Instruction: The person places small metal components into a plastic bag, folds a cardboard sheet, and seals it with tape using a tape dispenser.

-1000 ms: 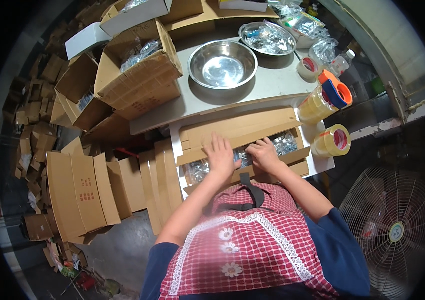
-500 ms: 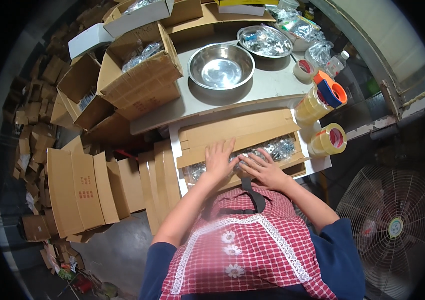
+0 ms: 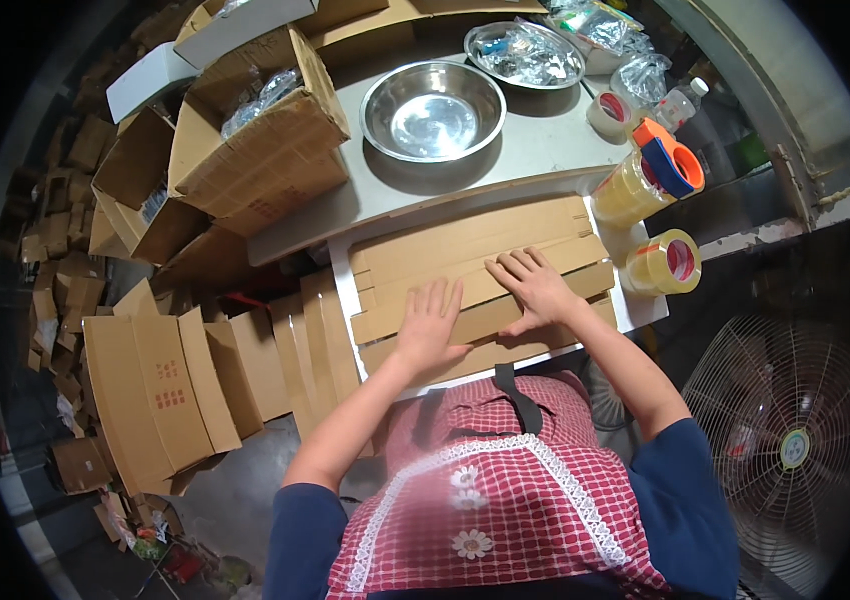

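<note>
A long, low brown cardboard carton (image 3: 475, 245) is set on a white support (image 3: 653, 311), directly in front of the wearer. Its top is covered by long flaps, and its contents are hidden beneath them. The plain surface is marked by straight creases, with small slits cut near the ends of the far flap. The left hand (image 3: 430, 330) is laid palm down on the flaps, its 4 fingers together and its thumb held out. The right hand (image 3: 541, 296) is pressed on them farther right, its fingers slightly apart; neither hand is closed on anything.

The white rim is left showing along the left and right ends of the carton. The right end is crowded by a clear tape roll (image 3: 651, 268) and stacked rolls (image 3: 620, 195), on which an orange and blue tape dispenser (image 3: 665, 168) is rested. The far side is bounded by the grey table (image 3: 535, 155), where a strip of surface is seen before 1 shiny steel bowl (image 3: 433, 115). The far left is blocked by a tall open box (image 3: 275, 175). The near side is closely bordered by a red checked apron (image 3: 505, 500).
</note>
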A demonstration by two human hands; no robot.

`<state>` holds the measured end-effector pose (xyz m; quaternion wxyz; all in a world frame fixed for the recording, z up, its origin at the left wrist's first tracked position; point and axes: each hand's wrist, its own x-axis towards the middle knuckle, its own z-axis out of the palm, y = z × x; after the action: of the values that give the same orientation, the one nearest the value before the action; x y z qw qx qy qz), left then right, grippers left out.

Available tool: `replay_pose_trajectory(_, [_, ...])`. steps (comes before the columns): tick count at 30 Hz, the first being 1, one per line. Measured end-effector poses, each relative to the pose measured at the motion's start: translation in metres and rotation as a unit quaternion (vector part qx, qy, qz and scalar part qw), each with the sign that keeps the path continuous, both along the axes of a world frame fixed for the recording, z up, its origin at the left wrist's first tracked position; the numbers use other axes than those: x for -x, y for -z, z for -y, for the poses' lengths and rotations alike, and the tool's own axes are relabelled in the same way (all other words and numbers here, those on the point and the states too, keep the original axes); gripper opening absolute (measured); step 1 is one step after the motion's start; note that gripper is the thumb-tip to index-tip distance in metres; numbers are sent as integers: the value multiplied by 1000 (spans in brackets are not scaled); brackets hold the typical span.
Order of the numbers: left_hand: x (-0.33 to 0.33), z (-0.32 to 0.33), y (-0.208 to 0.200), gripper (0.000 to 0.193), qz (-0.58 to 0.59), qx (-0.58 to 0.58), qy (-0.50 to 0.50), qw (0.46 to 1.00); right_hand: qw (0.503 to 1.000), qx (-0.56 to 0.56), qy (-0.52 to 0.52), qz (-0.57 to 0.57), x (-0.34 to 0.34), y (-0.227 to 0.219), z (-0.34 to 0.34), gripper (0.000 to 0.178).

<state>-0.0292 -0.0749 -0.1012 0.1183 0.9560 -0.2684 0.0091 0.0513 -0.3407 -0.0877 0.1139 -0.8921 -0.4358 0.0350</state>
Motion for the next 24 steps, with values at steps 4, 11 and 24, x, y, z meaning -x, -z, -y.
replay_pose_trajectory(4, [-20, -1, -5, 114, -41, -32, -9, 999, 999, -37, -13, 12, -14, 0, 0, 117])
replay_pose_trajectory(11, [10, 12, 3, 109, -24, -9, -41, 999, 999, -4, -31, 27, 17, 16, 8, 94])
replay_pose_trajectory(24, [13, 12, 14, 93, 28, -8, 9, 1000, 996, 21, -12, 91, 42, 19, 6, 88])
